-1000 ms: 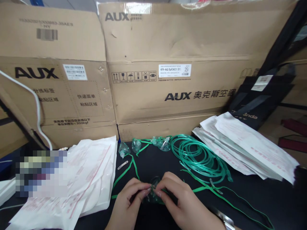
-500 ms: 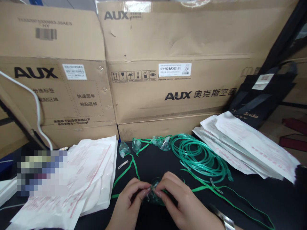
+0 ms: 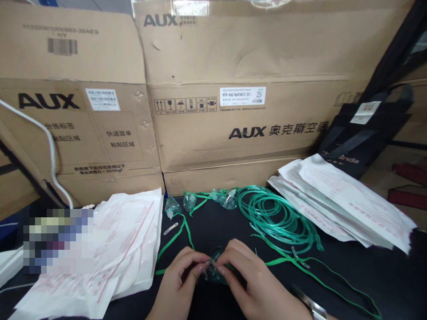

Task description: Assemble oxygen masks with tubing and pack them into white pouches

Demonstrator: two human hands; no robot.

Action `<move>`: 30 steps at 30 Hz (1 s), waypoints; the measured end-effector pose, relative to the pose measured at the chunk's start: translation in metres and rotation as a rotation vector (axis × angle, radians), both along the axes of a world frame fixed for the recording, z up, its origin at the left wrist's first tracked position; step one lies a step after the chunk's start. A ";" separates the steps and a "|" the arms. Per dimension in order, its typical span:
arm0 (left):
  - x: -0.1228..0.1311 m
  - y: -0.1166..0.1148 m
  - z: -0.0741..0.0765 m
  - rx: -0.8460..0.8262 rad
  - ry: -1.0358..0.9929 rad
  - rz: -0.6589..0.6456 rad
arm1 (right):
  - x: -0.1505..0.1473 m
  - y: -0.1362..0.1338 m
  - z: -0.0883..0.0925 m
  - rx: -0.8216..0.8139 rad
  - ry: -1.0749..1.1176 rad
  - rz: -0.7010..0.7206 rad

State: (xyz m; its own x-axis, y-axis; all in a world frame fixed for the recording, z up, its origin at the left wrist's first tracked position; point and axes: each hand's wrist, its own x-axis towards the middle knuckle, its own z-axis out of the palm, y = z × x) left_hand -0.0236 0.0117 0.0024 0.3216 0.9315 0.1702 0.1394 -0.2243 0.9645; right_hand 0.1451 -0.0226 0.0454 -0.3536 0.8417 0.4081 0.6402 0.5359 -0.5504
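Between my two hands is a clear greenish oxygen mask (image 3: 216,272), partly hidden by my fingers. My left hand (image 3: 182,280) pinches a small part at the mask's near top edge with thumb and forefinger. From the other side my right hand (image 3: 248,278) pinches at the same spot, its fingertips almost touching the left ones. What exactly lies between the fingertips is too small to make out. A green elastic strap (image 3: 333,285) runs out to the right, with a small metal nose clip (image 3: 300,260) lying by it.
Other clear masks (image 3: 172,207) with green straps lie along the back, near a loose metal strip (image 3: 171,229). Coiled green tubing (image 3: 276,213) sits right of centre. White packages (image 3: 133,249) are stacked left, more packages (image 3: 347,200) right. Large cardboard boxes (image 3: 200,151) stand behind.
Both hands stay at the mask in nearly the same pinch, with only slight finger movement. The view has shifted very slightly.
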 end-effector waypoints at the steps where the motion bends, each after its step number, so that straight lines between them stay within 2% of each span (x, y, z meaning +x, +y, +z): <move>1: 0.000 0.000 0.000 0.002 0.000 0.002 | 0.000 0.000 0.000 0.005 0.001 0.001; 7: 0.000 -0.001 -0.001 0.035 -0.004 0.002 | -0.001 0.000 0.001 0.038 0.000 0.001; 11: 0.001 0.000 -0.001 0.047 0.002 0.005 | -0.001 -0.001 0.000 0.080 -0.078 -0.021; 14: 0.000 -0.001 0.000 0.085 0.004 0.000 | 0.000 -0.004 -0.003 0.234 -0.231 -0.032; 18: -0.001 -0.004 0.002 0.140 0.019 -0.011 | 0.001 -0.008 -0.005 0.558 -0.432 -0.023; 21: -0.001 -0.005 0.002 0.140 0.008 -0.006 | 0.001 -0.009 -0.002 0.685 -0.494 0.024; 30: -0.002 -0.003 -0.002 0.156 0.025 -0.012 | -0.002 -0.010 0.001 0.656 -0.482 -0.076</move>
